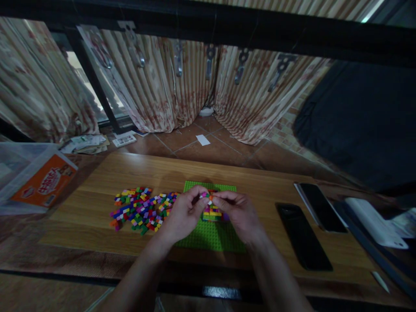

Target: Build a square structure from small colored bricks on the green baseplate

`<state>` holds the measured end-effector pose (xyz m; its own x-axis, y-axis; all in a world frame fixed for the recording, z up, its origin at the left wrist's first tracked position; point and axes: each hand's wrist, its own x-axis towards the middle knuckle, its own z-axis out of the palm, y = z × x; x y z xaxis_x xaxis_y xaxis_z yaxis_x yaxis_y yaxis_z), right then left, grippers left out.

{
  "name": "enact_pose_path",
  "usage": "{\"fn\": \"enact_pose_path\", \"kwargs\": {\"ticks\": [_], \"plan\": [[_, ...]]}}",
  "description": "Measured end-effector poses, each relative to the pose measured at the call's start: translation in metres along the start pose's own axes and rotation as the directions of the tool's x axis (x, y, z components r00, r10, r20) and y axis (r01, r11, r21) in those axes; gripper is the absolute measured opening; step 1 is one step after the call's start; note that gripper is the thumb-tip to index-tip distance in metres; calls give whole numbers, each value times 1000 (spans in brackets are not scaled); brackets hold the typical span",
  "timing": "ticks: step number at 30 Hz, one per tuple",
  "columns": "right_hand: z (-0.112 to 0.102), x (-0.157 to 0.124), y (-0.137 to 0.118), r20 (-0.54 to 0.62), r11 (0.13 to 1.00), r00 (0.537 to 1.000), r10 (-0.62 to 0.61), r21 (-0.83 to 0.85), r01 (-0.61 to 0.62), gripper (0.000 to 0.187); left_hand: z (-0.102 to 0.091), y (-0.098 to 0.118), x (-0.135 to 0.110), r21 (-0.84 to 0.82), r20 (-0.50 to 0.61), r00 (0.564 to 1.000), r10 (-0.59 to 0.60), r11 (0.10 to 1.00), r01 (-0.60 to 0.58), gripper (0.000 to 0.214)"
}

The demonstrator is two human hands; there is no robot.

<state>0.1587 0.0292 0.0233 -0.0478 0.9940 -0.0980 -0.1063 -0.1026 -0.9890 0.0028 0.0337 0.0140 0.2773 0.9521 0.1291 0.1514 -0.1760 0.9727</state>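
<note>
- Left hand [186, 212]: you are pinching small colored bricks [208, 197] between thumb and fingertips, over the baseplate.
- Right hand [239, 213]: you are bringing thumb and fingers together on the same small bricks, fingertips close to the left hand's; exact grip on each piece too small to tell.
- Green studded baseplate [208, 240]: lying flat on the wooden tabletop [260, 184], beneath your hands.
- Brick build [212, 213], multicolored, yellow showing: sitting on the baseplate just under your fingers, partly hidden by them.
- Loose brick pile [139, 212], mixed colors: spreading across the tabletop to the left of the baseplate, your left forearm reaching past its near edge.
- Black phone-like slab [303, 236]: lying to the right of your right hand.
- Second dark slab [321, 208]: lying beyond it, farther right.
- Clear plastic tub [19, 154], orange label: standing at far left.
</note>
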Motion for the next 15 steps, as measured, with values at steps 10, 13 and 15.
{"fn": "enact_pose_path", "kwargs": {"ticks": [10,13,15], "plan": [[-48,23,15,-333,957,926,-178,-276,85,18,-9,-10,10,-108,-250,963,-100,991,75,17],[-50,28,27,-228,922,958,-171,-380,74,21,-11,-13,12,-108,-271,955,-122,990,96,17],[-48,29,31,-167,894,970,-175,-439,85,22,-10,-13,12,-114,-261,956,-131,988,104,18]]}}
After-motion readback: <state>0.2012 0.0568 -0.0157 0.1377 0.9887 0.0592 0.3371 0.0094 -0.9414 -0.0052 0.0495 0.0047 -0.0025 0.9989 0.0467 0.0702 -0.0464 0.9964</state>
